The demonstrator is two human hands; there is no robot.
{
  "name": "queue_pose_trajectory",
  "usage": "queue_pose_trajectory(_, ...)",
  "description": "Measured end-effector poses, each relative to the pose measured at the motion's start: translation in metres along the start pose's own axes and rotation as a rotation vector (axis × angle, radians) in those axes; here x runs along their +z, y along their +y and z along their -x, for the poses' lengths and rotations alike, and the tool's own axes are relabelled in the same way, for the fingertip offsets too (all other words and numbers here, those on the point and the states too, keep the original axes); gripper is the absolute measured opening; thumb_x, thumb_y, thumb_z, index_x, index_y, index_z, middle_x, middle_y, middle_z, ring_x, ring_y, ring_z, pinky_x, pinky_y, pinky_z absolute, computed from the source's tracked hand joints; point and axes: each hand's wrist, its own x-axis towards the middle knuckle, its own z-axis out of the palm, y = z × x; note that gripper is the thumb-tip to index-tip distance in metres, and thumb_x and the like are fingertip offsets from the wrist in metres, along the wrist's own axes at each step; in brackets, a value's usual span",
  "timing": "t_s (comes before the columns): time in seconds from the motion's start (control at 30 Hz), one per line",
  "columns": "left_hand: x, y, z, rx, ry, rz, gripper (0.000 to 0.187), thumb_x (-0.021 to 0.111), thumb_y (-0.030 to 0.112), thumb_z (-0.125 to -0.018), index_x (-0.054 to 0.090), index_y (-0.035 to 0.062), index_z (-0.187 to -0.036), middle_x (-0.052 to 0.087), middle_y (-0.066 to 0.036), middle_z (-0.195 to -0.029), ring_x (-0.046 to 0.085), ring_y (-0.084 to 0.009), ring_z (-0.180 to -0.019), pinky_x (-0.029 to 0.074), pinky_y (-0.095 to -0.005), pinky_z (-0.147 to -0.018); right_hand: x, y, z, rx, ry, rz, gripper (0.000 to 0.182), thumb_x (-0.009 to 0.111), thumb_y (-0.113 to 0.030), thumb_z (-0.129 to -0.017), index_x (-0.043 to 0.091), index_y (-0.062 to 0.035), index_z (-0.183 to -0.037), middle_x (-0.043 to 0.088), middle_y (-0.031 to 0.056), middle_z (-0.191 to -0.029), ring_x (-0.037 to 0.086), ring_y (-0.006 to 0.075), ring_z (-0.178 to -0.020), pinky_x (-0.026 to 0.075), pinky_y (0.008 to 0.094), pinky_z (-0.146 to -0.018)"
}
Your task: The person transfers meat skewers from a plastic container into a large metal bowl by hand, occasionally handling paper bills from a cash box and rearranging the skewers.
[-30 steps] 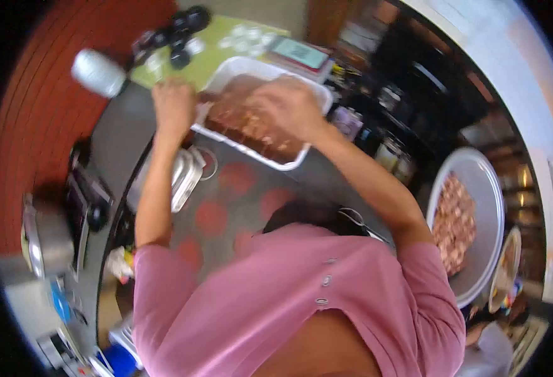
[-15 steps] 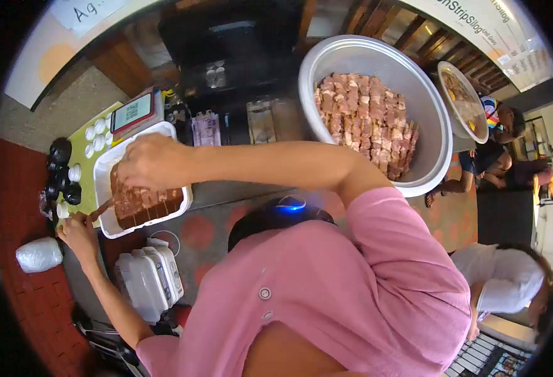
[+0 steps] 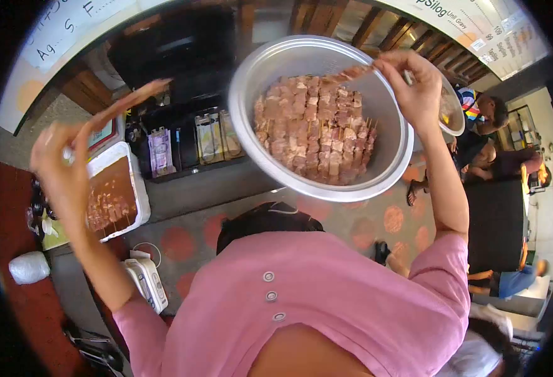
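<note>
My left hand (image 3: 60,166), blurred by motion, is raised at the left near the white tray. It grips the end of a meat skewer (image 3: 129,103), which slants up and to the right. Over the right rim of the large metal bowl (image 3: 405,151), my right hand (image 3: 418,85) pinches another meat skewer (image 3: 350,74) by its end. Inside the bowl lie several raw meat skewers (image 3: 314,132) packed side by side. The white tray (image 3: 141,191) holds brown marinade and more meat skewers (image 3: 110,210), partly hidden behind my left forearm.
An open drawer with banknotes (image 3: 161,151) lies between tray and bowl. A smaller bowl (image 3: 452,113) stands behind my right hand. Below the tray are a white appliance (image 3: 147,283) and a wrapped bundle (image 3: 29,269). Several people (image 3: 490,110) are at the right.
My right hand has left the white tray and moved right to the large bowl with a skewer. My left hand has risen from the tray's edge, holding a skewer. The view has shifted.
</note>
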Motion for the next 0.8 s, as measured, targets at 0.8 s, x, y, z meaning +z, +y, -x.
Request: queue_pose_trajectory(0.8, 0.306, 0.359, -0.002, 0.941, -0.175, 0.075, 0.012, 0.058, 0.017, -0.068, 0.068, 0.0119, -0.064, 0.062, -0.005, -0.07, 0.058, -0.0251, -0.089, 0.029, -0.0424, -0.105, 0.057, 0.171, 0.101, -0.736, -0.804, 0.59, 0.02, 0.059, -0.009, -0.072, 0.062, -0.0043, -0.091, 0.065, 0.0099, -0.084, 0.063, 0.024, -0.089, 0.053, 0.0355, -0.075)
